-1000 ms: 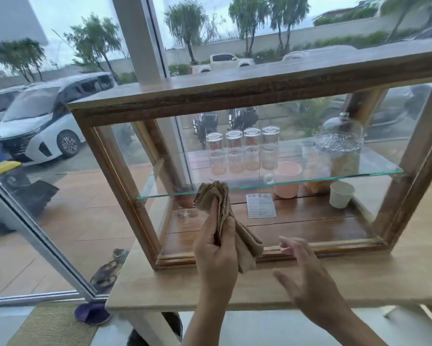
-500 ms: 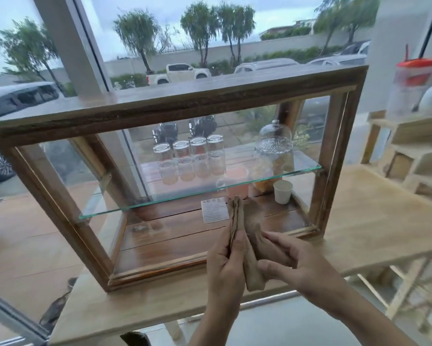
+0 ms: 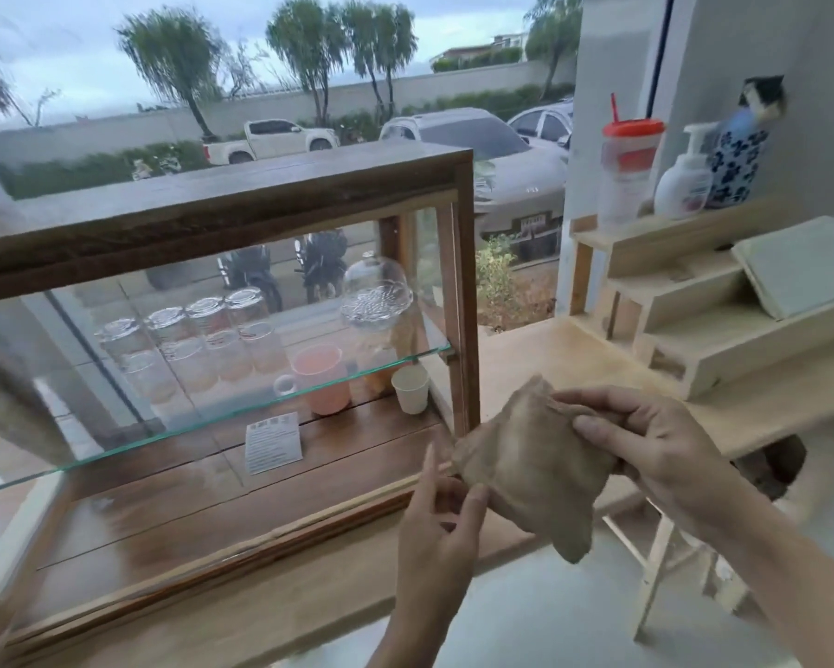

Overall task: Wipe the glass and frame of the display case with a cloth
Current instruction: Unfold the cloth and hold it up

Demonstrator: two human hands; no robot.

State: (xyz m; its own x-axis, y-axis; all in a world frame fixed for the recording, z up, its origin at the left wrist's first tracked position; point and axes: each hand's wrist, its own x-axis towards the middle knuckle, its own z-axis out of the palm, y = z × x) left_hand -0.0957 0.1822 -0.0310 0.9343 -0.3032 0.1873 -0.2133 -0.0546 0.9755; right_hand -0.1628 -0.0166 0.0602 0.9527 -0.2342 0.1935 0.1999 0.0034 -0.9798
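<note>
A wooden display case point(image 3: 222, 204) with glass sides and a glass shelf point(image 3: 203, 417) stands on a light wooden counter. A folded brown cloth point(image 3: 530, 470) hangs in the air just in front of the case's right front post point(image 3: 468, 330). My right hand point(image 3: 656, 441) grips the cloth's upper right corner. My left hand point(image 3: 439, 527) pinches its lower left edge between thumb and fingers. The cloth touches neither glass nor frame.
Inside the case are upturned glasses point(image 3: 188, 339), a pink mug point(image 3: 318, 378), a white paper cup point(image 3: 411, 389), a glass dome point(image 3: 376, 296) and a paper card point(image 3: 273, 442). To the right stands a stepped wooden rack point(image 3: 694, 320) with a red-lidded jar point(image 3: 627, 171), pump bottle point(image 3: 682, 180) and vase point(image 3: 738, 161).
The view has swung right along the case. The cloth went from my left hand alone to both hands, and it now sits opened wider at the case's right end.
</note>
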